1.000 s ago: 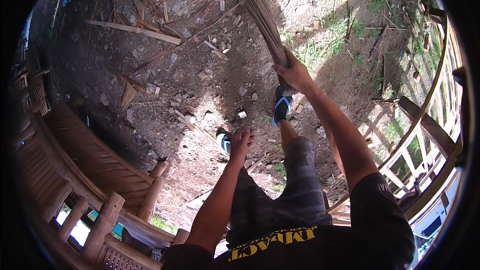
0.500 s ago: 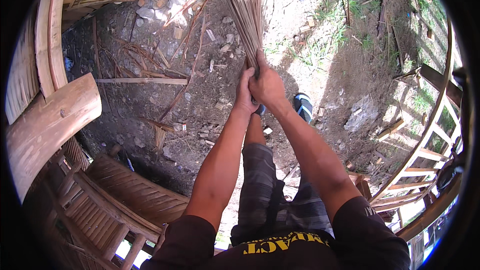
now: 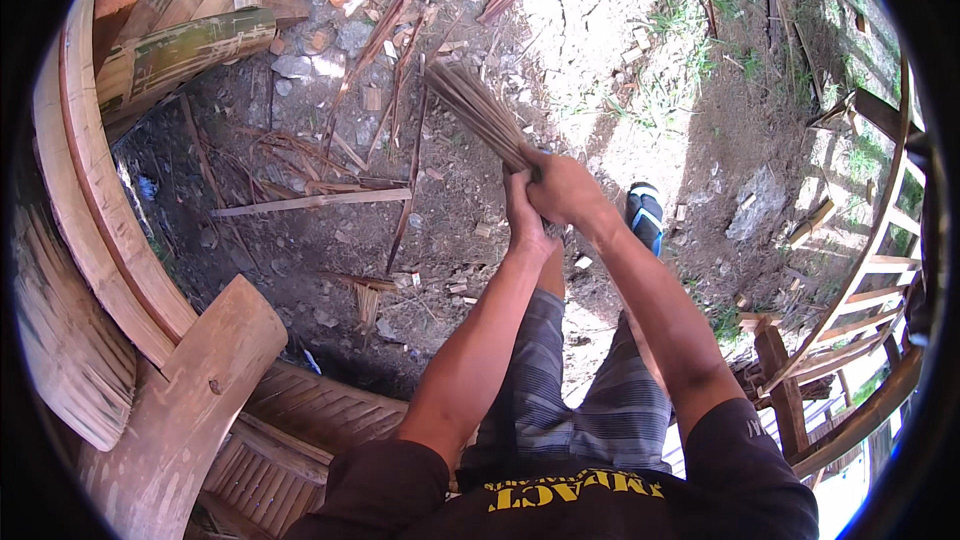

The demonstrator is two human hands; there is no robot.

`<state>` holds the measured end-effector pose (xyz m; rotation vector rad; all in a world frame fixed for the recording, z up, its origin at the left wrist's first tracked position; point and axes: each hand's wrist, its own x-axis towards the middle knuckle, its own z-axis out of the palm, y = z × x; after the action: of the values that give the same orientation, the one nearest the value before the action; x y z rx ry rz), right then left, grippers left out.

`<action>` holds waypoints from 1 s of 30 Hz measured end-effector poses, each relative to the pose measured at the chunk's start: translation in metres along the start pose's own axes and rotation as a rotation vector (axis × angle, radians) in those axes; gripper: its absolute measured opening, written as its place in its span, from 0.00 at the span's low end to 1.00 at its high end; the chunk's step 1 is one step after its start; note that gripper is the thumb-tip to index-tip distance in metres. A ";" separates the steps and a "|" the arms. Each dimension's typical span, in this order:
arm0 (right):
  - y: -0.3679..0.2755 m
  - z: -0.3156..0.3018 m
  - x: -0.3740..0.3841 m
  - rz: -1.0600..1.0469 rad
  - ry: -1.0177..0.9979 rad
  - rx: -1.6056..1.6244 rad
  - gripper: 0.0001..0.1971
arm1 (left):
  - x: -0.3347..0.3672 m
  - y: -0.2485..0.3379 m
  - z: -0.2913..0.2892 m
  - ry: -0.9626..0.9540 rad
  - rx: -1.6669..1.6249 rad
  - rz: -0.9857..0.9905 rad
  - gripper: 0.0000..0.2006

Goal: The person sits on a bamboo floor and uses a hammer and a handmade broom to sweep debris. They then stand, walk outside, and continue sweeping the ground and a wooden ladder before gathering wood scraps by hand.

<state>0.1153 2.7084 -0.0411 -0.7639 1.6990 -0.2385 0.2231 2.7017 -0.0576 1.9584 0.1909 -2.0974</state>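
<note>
A stick broom (image 3: 472,108), a bundle of thin brown sticks, slants up and left from my hands over the dirt ground. My left hand (image 3: 526,212) is wrapped round its bound end. Just to the right and slightly higher, my right hand (image 3: 572,190) also grips the bundle, its thumb lying along the sticks. The two hands touch each other, and the butt of the broom is hidden in them. The spread tips are a little blurred, near a long dark strip of wood (image 3: 408,175); whether they touch the ground I cannot tell.
Wood strips, chips and stones litter the ground, among them a pale slat (image 3: 312,202). On the left stand a bamboo pole (image 3: 185,55) and a thick wooden plank (image 3: 215,370) beside a slatted bench (image 3: 265,485). A curved slatted wooden frame (image 3: 870,285) borders the right.
The broom has swung from pointing nearly straight ahead to slanting left, and my hands have come lower and right in the picture. The whole view has shifted. Both hands keep their grip.
</note>
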 end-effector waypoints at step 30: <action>-0.048 -0.078 0.006 -0.210 0.180 0.078 0.34 | -0.022 0.046 0.072 -0.367 0.127 0.468 0.33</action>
<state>0.0591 2.6493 0.0020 -0.8851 1.7669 -0.5298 0.1684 2.6402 -0.0263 1.4516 -0.4387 -2.1244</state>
